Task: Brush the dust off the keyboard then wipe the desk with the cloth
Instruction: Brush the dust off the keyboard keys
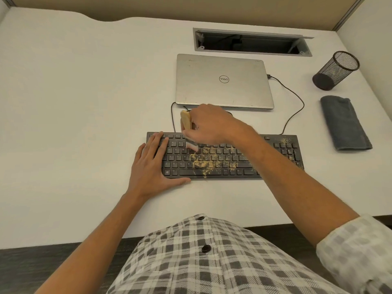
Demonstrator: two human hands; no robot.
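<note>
A black keyboard (229, 166) lies on the white desk (84, 102), with yellowish dust scattered over its middle keys and near its right end. My right hand (214, 124) grips a wooden-handled brush (186, 122), whose pale bristles touch the upper rows of keys left of centre. My left hand (154, 162) rests flat on the keyboard's left end, fingers straight, thumb along the front edge. A folded grey cloth (343, 122) lies on the desk at the right, apart from both hands.
A closed silver laptop (222, 81) sits just behind the keyboard, with a black cable (294, 111) looping to the right. A black mesh pen cup (335, 70) stands at the far right. A cable slot (252, 42) opens in the desk's back.
</note>
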